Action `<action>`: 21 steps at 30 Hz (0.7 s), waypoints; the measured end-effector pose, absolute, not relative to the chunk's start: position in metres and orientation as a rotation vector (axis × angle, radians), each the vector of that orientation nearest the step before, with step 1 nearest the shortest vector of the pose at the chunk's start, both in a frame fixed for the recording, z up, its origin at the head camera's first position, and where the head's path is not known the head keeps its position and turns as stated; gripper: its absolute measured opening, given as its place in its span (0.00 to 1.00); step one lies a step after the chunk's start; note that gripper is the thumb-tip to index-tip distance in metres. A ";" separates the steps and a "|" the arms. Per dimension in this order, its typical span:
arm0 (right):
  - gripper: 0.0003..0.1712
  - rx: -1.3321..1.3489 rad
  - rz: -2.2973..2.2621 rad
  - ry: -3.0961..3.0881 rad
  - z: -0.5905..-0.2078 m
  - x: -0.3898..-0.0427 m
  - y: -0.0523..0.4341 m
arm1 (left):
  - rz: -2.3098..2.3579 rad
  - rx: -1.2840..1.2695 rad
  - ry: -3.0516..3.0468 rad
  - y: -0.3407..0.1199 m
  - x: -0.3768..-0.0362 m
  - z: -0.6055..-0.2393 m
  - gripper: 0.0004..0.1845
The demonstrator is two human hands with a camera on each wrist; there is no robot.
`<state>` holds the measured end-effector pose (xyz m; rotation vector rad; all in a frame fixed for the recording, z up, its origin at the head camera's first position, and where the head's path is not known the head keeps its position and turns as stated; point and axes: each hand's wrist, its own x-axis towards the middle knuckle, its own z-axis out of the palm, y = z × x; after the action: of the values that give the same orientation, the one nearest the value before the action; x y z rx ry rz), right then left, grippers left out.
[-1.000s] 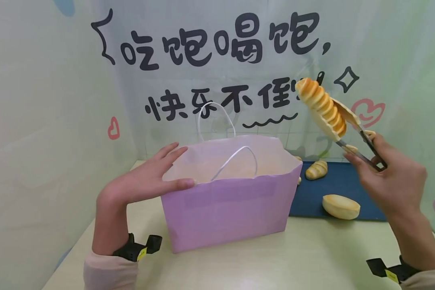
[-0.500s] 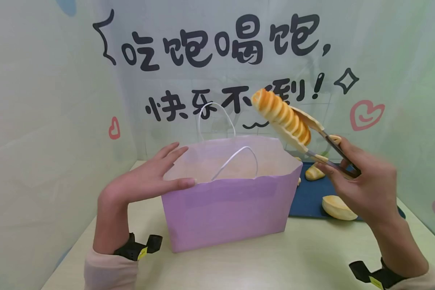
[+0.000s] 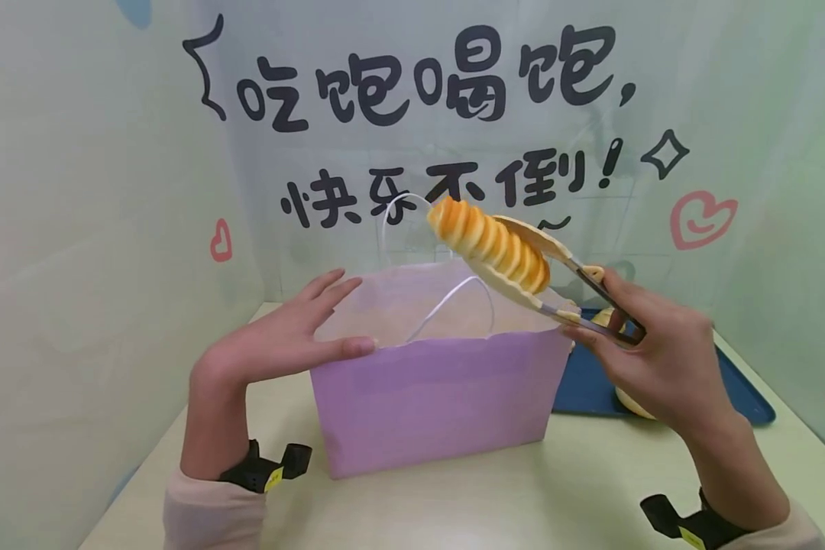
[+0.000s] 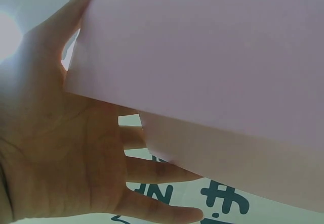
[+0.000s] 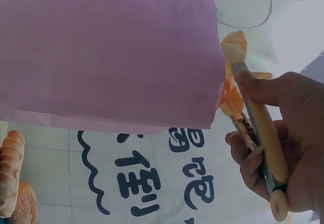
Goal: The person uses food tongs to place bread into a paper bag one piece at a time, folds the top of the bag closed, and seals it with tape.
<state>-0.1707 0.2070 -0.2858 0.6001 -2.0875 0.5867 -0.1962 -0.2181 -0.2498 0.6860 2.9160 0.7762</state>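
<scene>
My left hand (image 3: 275,336) rests on the left rim of a pink-purple paper bag (image 3: 436,405), fingers straight and spread. Its thumb lies along the front edge, and in the left wrist view the fingers reach past the side of the bag (image 4: 202,57). The bag stands upright with its top open and two white handles raised. In my right hand (image 3: 667,359) I grip a pair of food tongs (image 3: 519,292) with pale, scalloped ends. Between those ends is a ridged golden bread roll (image 3: 491,244), tilted above the bag's right half. The bag's inside bottom is hidden.
A blue tray (image 3: 584,386) lies behind and right of the bag. On it, a bread roll (image 3: 634,405) is mostly hidden by my right hand. More bread (image 5: 11,168) shows at the left edge of the right wrist view. A printed backdrop (image 3: 522,130) closes off the rear.
My right hand has moved left and slightly down, carrying the tongs and bread roll from over the tray to above the bag. The left hand has stayed on the bag's rim.
</scene>
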 end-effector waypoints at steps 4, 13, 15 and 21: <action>0.52 0.553 0.615 -2.152 -0.285 -0.170 0.210 | 0.778 0.686 2.914 -0.217 -0.195 -0.248 0.53; 0.51 0.542 0.655 -2.121 -0.279 -0.168 0.218 | 0.755 0.680 2.923 -0.217 -0.195 -0.247 0.54; 0.51 0.534 0.654 -2.116 -0.277 -0.168 0.222 | 0.754 0.680 2.923 -0.217 -0.194 -0.247 0.54; 0.53 0.466 0.663 -2.144 -0.276 -0.171 0.237 | 0.759 0.684 2.920 -0.216 -0.194 -0.246 0.54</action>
<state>-0.1707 0.2373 -0.2761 0.4662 -2.1437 0.6626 -0.1938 -0.2156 -0.2460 0.6843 2.9199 0.7594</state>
